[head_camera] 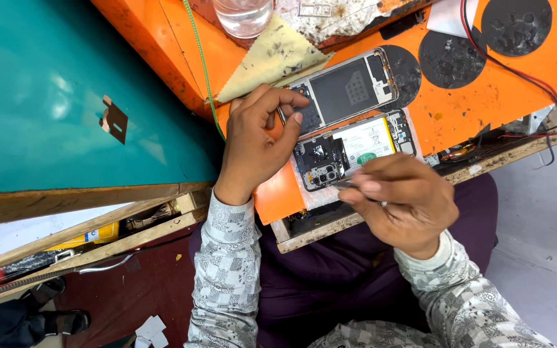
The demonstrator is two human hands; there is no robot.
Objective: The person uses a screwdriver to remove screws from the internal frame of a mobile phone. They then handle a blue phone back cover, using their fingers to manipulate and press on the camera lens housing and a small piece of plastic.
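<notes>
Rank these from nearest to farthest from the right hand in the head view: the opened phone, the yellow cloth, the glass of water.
From the right hand:
1. Opened phone, just above the hand, touched by its tool.
2. Yellow cloth, farther up and left, on the orange board.
3. Glass of water, at the top edge, beyond the cloth.

Opened phone is lying on the orange mat; its battery is carrying a white rectangular label with a small green oval mark at the lower edge and a thin yellow strip along one short end. A yellow package is showing partly under the wooden slats at lower left, shape mostly hidden. No screens or signs showing.
</notes>
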